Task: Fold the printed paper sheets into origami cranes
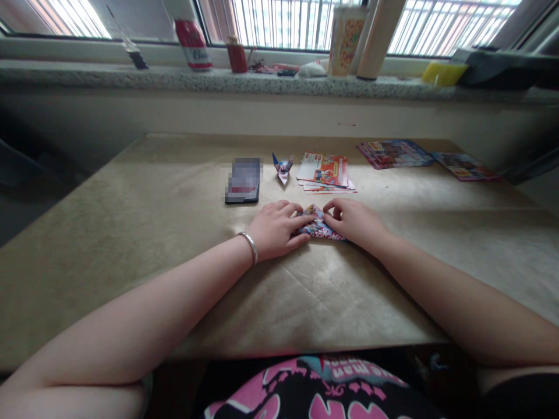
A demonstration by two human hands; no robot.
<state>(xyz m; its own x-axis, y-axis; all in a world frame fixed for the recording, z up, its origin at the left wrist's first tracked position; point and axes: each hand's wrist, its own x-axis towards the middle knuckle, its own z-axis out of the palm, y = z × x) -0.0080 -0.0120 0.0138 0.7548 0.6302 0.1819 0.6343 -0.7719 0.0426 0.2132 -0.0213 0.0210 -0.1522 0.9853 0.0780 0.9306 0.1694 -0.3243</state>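
A phone (243, 181), perhaps a paper crane (283, 167), and printed sheets (324, 171) on the table (131, 233).

The table (131, 244) lies bare left of the left hand (277, 230) and right of the right hand (356, 223), with wide room on both sides. The left hand presses flat on the paper (318, 227) and the right pinches it, so the middle is blocked. Just beyond, a row bars the way forward: phone (243, 181), crane (283, 167) and cards (325, 171), with narrow gaps between. Two booklets (395, 153) take the far right. The sill (87, 75) behind is crowded.
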